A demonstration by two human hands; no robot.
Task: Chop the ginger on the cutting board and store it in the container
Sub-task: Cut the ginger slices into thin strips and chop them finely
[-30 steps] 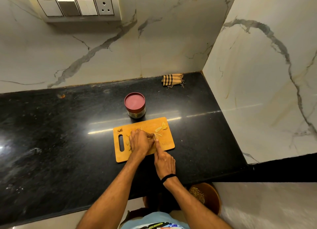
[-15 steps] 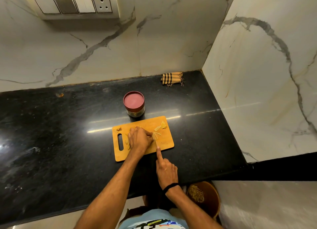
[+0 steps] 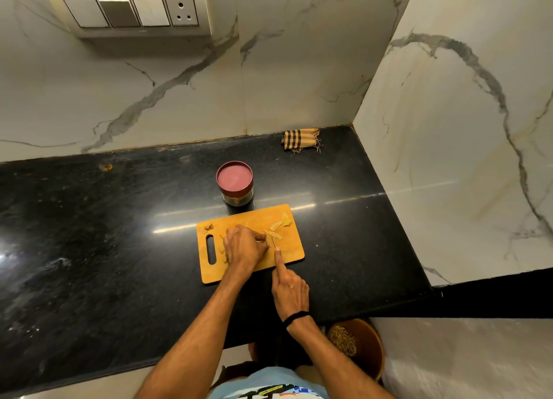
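Forward again has gone the right hand [image 3: 290, 288]: half a second ago its fingertip sat back at the near edge of the cutting board [image 3: 291, 249], and now it reaches further onto the wood. The left hand [image 3: 244, 247] has stayed where it was.

Cut ginger [image 3: 276, 225] lies in pale slices on the far right part of the board, with a few small scraps near the far left corner, above the handle slot. The left hand rests knuckles up on the middle of the board. Its fingers [image 3: 258, 236] are bent down and hold another piece of ginger, which is almost wholly covered.

The right hand's fingers are curled round a knife [image 3: 273, 242] whose handle is hidden under the palm. The index finger [image 3: 279, 259] lies straight along the back of the blade. The blade shows only as a thin pale line just right of the left fingertips.

The container [image 3: 235, 177], a clear jar with its red lid on, stands on the black surface [image 3: 89, 234] just beyond the far edge of the board.

A checked cloth [image 3: 300, 140] lies in the far corner by the marble wall, and a switch panel [image 3: 131, 11] hangs on that wall. The right wrist wears a black band [image 3: 296, 316]. Below the near edge of the surface sits a brown bowl [image 3: 369, 343].
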